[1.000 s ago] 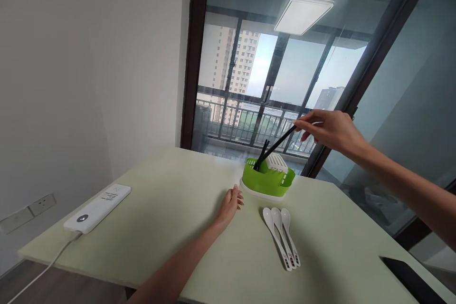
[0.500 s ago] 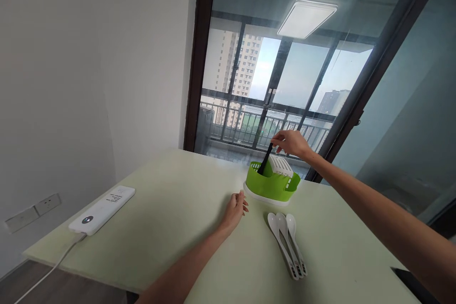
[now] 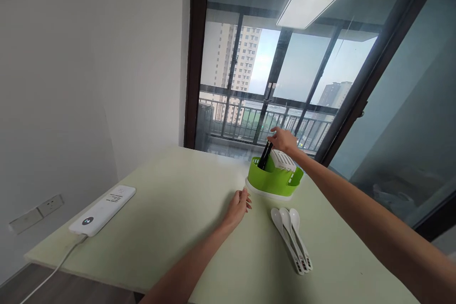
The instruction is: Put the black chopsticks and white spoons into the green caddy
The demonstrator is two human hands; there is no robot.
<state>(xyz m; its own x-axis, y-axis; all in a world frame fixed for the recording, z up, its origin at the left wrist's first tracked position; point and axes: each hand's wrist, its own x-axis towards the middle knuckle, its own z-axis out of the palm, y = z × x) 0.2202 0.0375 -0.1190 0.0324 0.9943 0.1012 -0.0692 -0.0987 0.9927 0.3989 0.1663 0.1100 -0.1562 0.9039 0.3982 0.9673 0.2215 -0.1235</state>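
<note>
Chopsticks (image 3: 265, 155), black and bunched together, stand tilted in the left end of a green holder (image 3: 274, 181), their tops leaning away toward the window (image 3: 270, 71). The holder sits on a white base near the far edge of a pale green table (image 3: 171, 209), and a white slotted insert (image 3: 283, 160) fills its right part.

The right hand (image 3: 284, 141) reaches over the holder from the right, arm stretched long across the table corner. Its fingers rest at the top ends of the chopsticks, pinching or pressing them; from here I cannot tell whether they truly grip them or only touch them.

The left hand (image 3: 239, 205) lies on the table just left of the holder's base, fingers loosely extended and relaxed, holding nothing, the fingertips close to the white base but seemingly not on it.

Nearer than the holder, three white spoons (image 3: 292, 240) lie side by side on the table, bowls toward the holder and handles pointing away from it, touching one another.

Well left of the holder, near the table's left edge, lies a white power strip (image 3: 103, 210) with its cable (image 3: 53, 270) trailing off the table. On the wall left of it there is a socket plate (image 3: 37, 210).
</note>
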